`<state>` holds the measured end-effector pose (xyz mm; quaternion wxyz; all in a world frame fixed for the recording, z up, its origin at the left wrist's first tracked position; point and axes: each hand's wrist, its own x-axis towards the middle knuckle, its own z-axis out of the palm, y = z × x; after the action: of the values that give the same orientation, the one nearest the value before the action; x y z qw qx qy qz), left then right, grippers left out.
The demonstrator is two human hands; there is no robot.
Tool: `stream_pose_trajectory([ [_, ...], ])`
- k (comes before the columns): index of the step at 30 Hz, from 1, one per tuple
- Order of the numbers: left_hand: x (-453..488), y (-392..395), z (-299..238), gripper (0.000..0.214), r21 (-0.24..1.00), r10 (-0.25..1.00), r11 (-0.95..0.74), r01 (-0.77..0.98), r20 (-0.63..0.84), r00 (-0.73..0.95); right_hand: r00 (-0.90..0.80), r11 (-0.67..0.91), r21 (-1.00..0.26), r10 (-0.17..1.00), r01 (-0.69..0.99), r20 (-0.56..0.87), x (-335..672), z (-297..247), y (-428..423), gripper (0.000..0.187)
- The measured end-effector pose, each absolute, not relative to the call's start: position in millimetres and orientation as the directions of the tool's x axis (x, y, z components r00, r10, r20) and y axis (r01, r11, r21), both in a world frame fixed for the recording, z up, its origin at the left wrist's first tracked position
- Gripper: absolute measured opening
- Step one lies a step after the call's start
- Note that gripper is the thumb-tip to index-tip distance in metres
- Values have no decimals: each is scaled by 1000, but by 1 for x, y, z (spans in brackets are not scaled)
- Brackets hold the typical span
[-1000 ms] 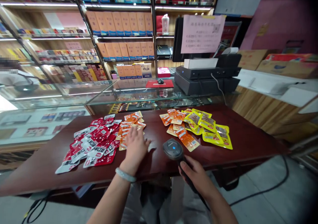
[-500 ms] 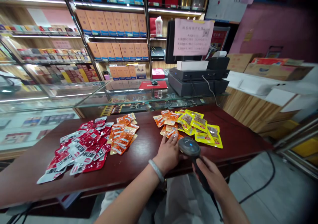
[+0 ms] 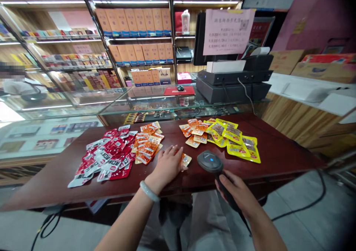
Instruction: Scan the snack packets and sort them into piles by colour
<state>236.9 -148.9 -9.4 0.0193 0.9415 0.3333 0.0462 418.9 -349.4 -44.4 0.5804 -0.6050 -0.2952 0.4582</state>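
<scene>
My left hand (image 3: 169, 161), with a pale bangle at the wrist, lies palm down with fingers stretched over a small orange snack packet (image 3: 186, 159). Only the packet's right end shows. My right hand (image 3: 236, 188) is wrapped round the handle of a black barcode scanner (image 3: 210, 162), its head tilted toward the table with a blue light on. Left of my left hand lies a pile of orange packets (image 3: 148, 145), beside red and white packets (image 3: 109, 154). Farther back are more orange packets (image 3: 197, 129), touching yellow packets (image 3: 233, 138).
A dark wooden table (image 3: 63, 169) carries the packets. Behind it stand a glass counter (image 3: 119, 106), a cash drawer (image 3: 233, 89) and a monitor with a pink notice (image 3: 228, 32). A person (image 3: 20, 86) is at the far left. The scanner's cable hangs at right.
My left hand has moved left from the right-hand orange packets, and an orange packet now lies under it. The scanner stays in my right hand. The view has shifted slightly.
</scene>
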Motion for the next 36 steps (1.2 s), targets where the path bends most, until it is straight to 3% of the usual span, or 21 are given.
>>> stream_pose_trajectory([
  [4, 236, -138, -16, 63, 62, 614, -790, 611, 65, 787, 374, -162, -979, 907, -121, -196, 416, -43, -351, 44],
  [13, 225, -146, -14, 58, -10, 670, -723, 690, 231, 706, 256, -152, -987, 954, -48, -159, 397, -37, -337, 45],
  [19, 223, -146, -22, 43, 51, 709, -703, 709, 120, 695, 177, -158, -987, 971, -39, -163, 384, -35, -324, 47],
  [27, 215, -145, -30, 26, 96, 716, -696, 712, 160, 679, 148, -211, -975, 965, -66, -219, 380, -33, -322, 48],
  [32, 208, -127, -9, 48, 175, 782, -621, 764, 209, 587, 157, -212, -976, 963, -48, -217, 381, -34, -318, 57],
  [36, 194, -78, 13, 63, 220, 904, -420, 880, 190, 384, 161, -204, -978, 965, -43, -208, 382, -35, -314, 60],
])
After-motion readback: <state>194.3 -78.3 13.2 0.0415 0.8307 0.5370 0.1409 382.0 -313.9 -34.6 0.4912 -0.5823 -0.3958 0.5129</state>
